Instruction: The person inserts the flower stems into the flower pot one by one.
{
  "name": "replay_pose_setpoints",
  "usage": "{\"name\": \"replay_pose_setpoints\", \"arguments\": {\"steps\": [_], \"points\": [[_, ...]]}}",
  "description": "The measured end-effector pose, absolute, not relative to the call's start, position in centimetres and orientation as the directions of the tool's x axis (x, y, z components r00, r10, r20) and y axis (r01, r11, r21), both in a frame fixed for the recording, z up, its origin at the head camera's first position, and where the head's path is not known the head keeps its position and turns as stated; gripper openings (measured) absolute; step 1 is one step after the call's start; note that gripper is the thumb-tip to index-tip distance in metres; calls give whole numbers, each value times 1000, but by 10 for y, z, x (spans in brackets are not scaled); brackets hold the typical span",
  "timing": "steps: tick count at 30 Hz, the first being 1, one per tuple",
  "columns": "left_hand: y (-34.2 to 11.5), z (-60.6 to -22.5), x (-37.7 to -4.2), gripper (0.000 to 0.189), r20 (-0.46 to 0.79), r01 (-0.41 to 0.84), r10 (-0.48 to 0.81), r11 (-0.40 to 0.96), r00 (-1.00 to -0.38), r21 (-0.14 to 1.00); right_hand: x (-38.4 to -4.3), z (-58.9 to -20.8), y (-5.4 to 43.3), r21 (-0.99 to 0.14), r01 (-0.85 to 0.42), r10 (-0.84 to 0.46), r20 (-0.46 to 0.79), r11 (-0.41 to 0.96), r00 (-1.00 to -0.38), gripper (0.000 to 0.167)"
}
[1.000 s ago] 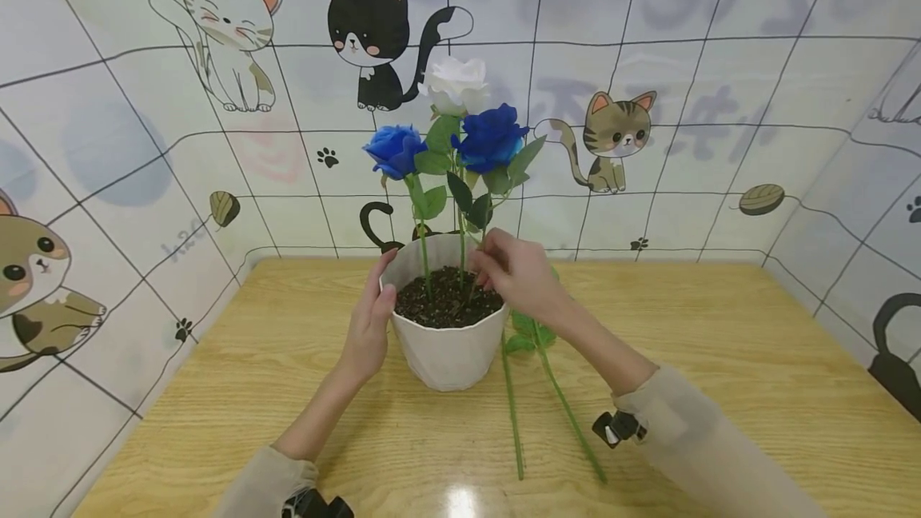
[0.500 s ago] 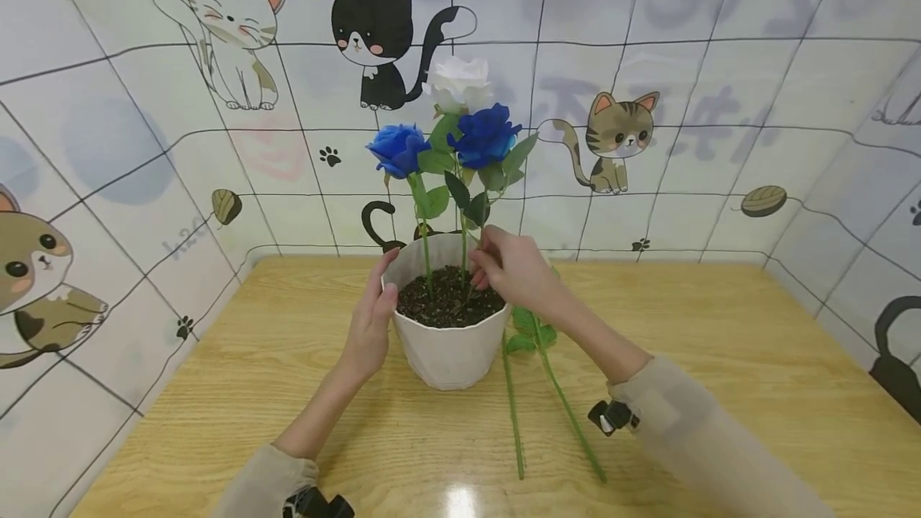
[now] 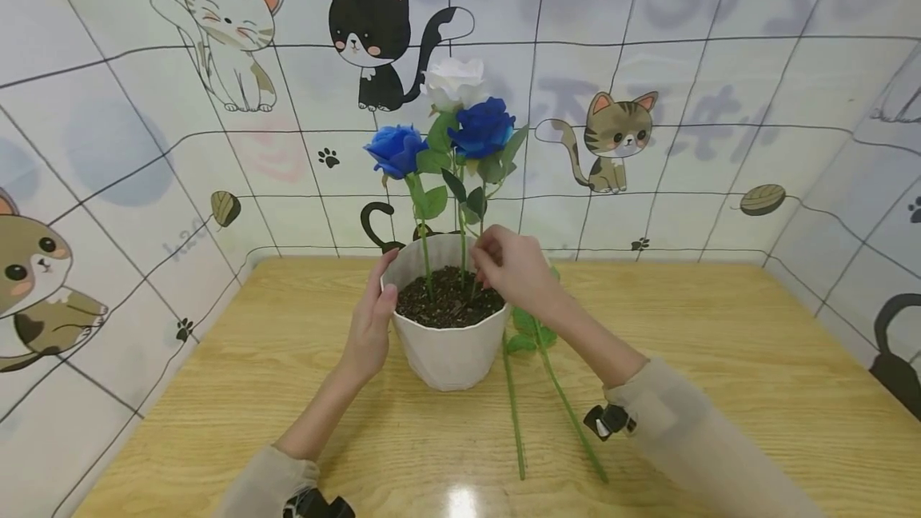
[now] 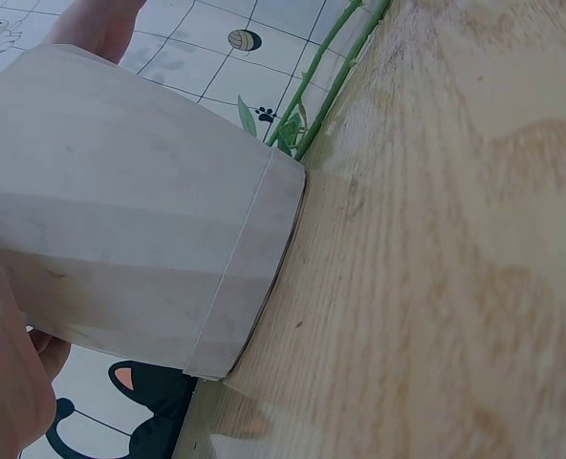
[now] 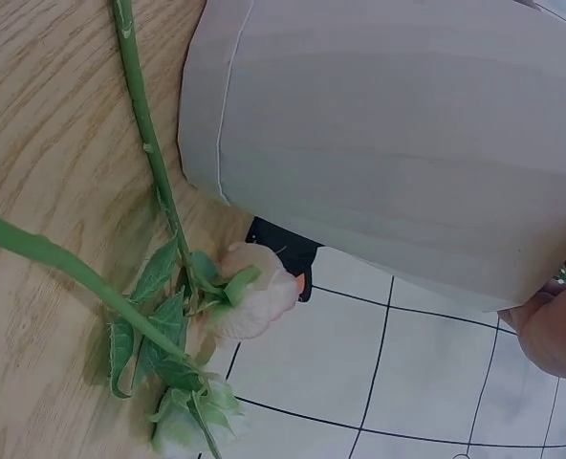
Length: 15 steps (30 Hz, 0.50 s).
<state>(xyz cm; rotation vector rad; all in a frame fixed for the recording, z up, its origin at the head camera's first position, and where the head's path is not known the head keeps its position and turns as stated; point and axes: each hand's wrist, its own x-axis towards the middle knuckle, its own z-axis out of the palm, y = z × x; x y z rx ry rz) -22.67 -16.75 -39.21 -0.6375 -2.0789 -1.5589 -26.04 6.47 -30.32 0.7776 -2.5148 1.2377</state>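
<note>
A white faceted flower pot (image 3: 449, 358), filled with dark soil (image 3: 435, 308), stands on the table. My left hand (image 3: 368, 330) holds its left side, thumb near the rim and fingers round the outer wall. With thumb and fingertips, my right hand (image 3: 521, 270) pinches the stem of a dark blue rose (image 3: 482, 128) inside the pot's right rim; the stem's lower end meets the soil. A lighter blue rose (image 3: 396, 152) and a white rose (image 3: 455, 82) stand upright in the soil to the left and behind. In the left wrist view, the pot wall (image 4: 120, 191) hides most of the left hand.
Two more roses lie on the wooden table (image 3: 252, 390) right of the pot, their green stems (image 3: 568, 406) pointing toward me. The right wrist view shows their heads, one pale pink (image 5: 254, 296) and one whitish (image 5: 192, 421). A cat-patterned backdrop (image 3: 705, 142) borders the table.
The dark blue rose has shifted a little left and stands straighter, its stem still pinched by my right hand. The left hand and pot have stayed in place.
</note>
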Motion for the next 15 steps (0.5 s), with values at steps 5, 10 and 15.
{"name": "replay_pose_setpoints", "arguments": {"steps": [5,10,15], "points": [[-168,-394,-226,53,607,609,93,245,-790,755,-259,-304,64,-634,-558,-349,436,535,-829,14],[-168,-395,-227,53,614,616,93,242,-784,750,-257,-303,64,-607,-563,-322,467,561,-824,18],[-168,-394,-228,52,621,623,95,244,-778,743,-256,-302,66,-612,-576,-309,493,541,-813,20]]}}
